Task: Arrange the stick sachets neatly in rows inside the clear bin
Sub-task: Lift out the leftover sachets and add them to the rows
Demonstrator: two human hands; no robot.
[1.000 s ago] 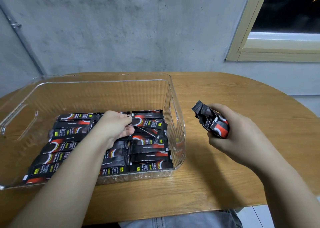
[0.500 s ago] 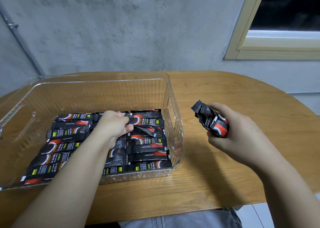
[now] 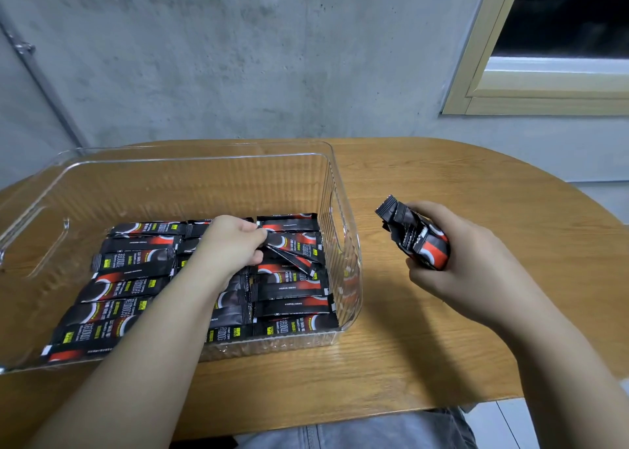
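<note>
A clear ribbed bin [image 3: 190, 176] stands on the left of the wooden table. Several black-and-red stick sachets [image 3: 129, 288] lie flat in rows on its floor, filling the near and right part. My left hand [image 3: 231, 241] reaches into the bin, and its fingers pinch a tilted sachet [image 3: 292, 259] that lies askew across the right-hand row. To the right of the bin, above the table, my right hand [image 3: 456, 261] grips a bundle of sachets [image 3: 417, 235], their crimped ends sticking out up and to the left.
The oval wooden table [image 3: 442, 346] carries the bin on its left half. A grey concrete wall rises behind it, with a window frame [image 3: 476, 74] at the upper right. The bin's far half holds no sachets. My lap shows at the bottom edge.
My left hand has shifted slightly right inside the bin, its fingers closing on the askew sachet. My right hand still holds the bundle in about the same place.
</note>
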